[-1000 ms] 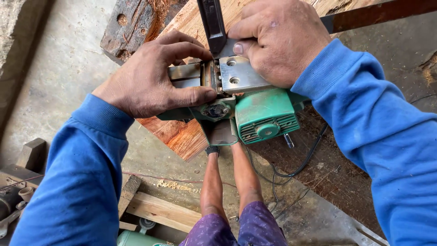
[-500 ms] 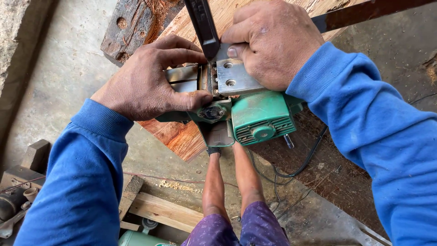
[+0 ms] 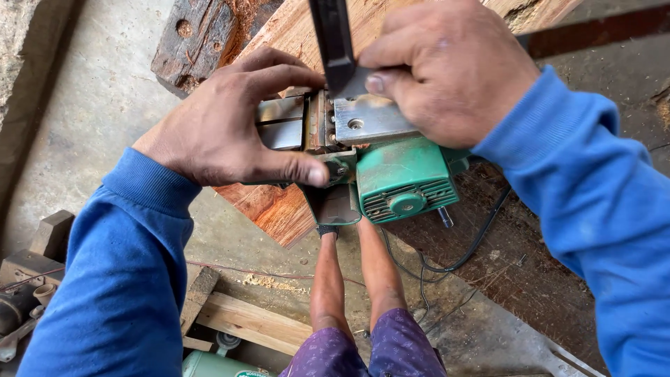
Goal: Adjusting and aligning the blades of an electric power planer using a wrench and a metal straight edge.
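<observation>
You are in a rough woodworking shop. A green electric planer (image 3: 401, 183) lies upside down on a reddish plank (image 3: 279, 209), its black cord (image 3: 447, 262) trailing over a dusty concrete floor (image 3: 98, 105). Sawdust (image 3: 269, 281) lies near offcuts of timber (image 3: 251, 322), a worn beam (image 3: 202, 35) sits far left, and an old motor (image 3: 17, 307) stands at the near left edge.

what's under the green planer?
The green planer lies upturned on a reddish wood plank, steadied by the left hand and right hand. Its body hides the contact underneath.
</observation>
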